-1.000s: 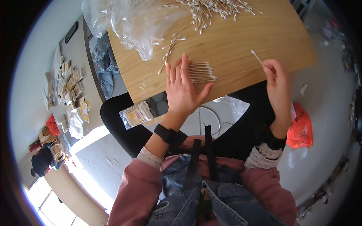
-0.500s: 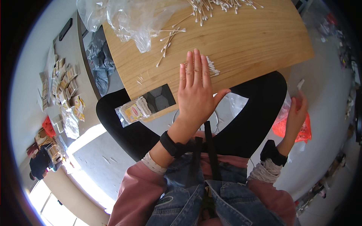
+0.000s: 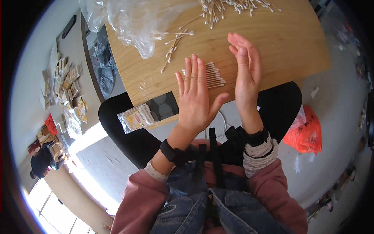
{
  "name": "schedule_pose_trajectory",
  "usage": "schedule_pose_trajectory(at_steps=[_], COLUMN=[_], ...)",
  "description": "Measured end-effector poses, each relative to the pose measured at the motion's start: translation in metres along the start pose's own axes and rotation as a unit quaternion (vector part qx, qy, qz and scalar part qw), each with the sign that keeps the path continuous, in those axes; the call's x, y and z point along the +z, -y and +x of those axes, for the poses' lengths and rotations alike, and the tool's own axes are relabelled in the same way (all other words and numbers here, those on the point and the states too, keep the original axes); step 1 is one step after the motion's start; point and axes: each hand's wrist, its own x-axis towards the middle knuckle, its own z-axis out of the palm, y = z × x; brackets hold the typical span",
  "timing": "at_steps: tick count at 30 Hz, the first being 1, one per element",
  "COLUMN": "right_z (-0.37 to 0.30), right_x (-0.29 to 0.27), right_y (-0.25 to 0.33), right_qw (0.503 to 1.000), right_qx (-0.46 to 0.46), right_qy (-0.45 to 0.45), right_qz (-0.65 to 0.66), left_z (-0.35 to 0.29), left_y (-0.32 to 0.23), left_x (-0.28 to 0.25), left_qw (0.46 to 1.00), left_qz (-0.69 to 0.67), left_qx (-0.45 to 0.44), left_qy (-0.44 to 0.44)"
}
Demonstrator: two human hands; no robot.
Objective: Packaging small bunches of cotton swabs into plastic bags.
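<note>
Wooden table (image 3: 290, 48) beneath swabs (image 3: 215, 75), grey floor (image 3: 337, 91)

Wooden table (image 3: 284, 43), grey floor (image 3: 105, 154), bright window (image 3: 50, 206) at lower left, strip of sunlight (image 3: 89, 177)

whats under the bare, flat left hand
Thin, white-tipped cotton swabs in a row, their right ends showing past the left hand. The parts it covers cannot be seen.

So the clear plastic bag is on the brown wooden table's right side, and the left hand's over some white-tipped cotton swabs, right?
Not quite: the head view shows the clear bag on the left side of the table. The left hand is over some swabs.
</note>
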Motion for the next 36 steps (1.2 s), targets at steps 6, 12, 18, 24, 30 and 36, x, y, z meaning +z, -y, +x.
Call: schedule_pose_trajectory(at_steps=[6, 12, 18, 24, 30, 36], right_z=[-0.017, -0.037, -0.026, -0.036, -0.032, -0.023], right_x=[-0.002, 0.020, 0.018, 0.018, 0.017, 0.035], right_y=[-0.006, -0.010, -0.010, -0.007, -0.003, -0.017], right_qw=[0.997, 0.998, 0.996, 0.993, 0.992, 0.835], right_qx=[0.063, 0.049, 0.057, 0.082, 0.024, -0.169], right_qy=[0.025, 0.034, 0.054, 0.079, 0.071, 0.164], right_qz=[0.039, 0.016, 0.029, -0.005, -0.104, -0.497], left_z=[0.003, 0.017, 0.019, 0.017, 0.004, -0.002], left_y=[0.007, -0.019, 0.005, -0.008, -0.002, 0.004], left_x=[-0.007, -0.004, -0.005, -0.005, -0.010, -0.011], left_qw=[0.803, 0.775, 0.730, 0.743, 0.705, 0.725], left_qz=[-0.539, -0.579, -0.608, -0.612, -0.638, -0.618], left_qx=[-0.142, -0.158, -0.173, -0.171, -0.187, -0.162], left_qy=[-0.211, -0.197, -0.258, -0.211, -0.249, -0.260])
